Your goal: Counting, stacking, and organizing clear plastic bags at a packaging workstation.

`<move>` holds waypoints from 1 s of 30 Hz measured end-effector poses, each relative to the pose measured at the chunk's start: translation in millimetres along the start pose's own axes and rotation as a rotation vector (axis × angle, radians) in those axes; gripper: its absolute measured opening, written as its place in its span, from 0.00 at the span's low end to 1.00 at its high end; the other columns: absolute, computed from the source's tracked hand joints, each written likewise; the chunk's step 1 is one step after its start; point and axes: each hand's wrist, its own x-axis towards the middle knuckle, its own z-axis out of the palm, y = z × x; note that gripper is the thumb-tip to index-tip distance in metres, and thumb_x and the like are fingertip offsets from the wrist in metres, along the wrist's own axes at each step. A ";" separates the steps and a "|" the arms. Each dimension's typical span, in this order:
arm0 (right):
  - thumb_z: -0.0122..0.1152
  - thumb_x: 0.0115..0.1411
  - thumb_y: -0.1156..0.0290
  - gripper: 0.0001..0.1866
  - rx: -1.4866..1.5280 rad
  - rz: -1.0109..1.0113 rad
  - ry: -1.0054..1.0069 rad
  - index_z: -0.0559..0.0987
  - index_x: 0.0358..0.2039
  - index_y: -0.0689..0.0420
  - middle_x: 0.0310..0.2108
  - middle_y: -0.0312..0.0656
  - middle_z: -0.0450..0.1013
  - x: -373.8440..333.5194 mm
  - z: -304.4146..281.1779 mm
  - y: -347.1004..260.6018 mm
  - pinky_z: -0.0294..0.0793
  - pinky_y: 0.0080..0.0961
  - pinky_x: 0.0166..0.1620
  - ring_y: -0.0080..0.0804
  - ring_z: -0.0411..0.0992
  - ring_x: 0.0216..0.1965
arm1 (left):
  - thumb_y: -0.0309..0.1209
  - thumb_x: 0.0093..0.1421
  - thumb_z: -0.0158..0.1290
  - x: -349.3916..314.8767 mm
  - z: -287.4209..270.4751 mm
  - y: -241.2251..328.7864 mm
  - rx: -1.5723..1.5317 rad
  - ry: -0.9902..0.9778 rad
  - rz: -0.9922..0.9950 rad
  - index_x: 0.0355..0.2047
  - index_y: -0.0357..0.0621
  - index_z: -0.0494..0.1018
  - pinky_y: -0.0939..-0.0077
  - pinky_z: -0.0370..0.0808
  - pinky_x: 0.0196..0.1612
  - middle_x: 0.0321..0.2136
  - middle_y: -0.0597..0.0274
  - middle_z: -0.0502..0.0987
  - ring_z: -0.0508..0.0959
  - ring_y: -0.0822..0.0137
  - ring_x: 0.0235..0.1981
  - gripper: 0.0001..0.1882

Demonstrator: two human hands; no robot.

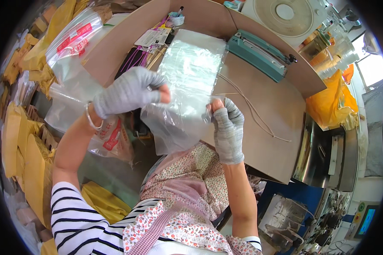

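We see a curved tan wall [204,13] rise along the far edge of the tabletop [285,102], with a teal sealer [259,55] just inside it at far right. Right of the right hand [229,131], the board gives sideways room, crossed only by a pale cord [274,135]. The near edge runs close beside that wrist.

The clear plastic bag [191,63] lies between our hands, its far part over the tabletop and its near end hanging toward the apron [204,178]. Our right thumb and finger are pinched together on its right edge. Our left hand [134,91] is curled at its left side; blur keeps us from telling whether it grips the plastic.

Labels [153,38] lie at far left on the tabletop. Beyond the wall we see a fan [284,12]; an orange sack [334,102] stands at right, and brown packages [36,170] pile up at left.
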 end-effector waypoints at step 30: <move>0.54 0.62 0.67 0.11 0.068 0.293 -0.200 0.77 0.42 0.59 0.33 0.35 0.75 178.1 -27.4 28.0 0.76 0.25 0.37 0.22 0.72 0.28 | 0.51 0.62 0.46 101.2 -40.3 -131.1 -1.042 0.039 -0.185 0.47 0.37 0.70 0.77 0.71 0.46 0.42 0.62 0.75 0.74 0.72 0.43 0.27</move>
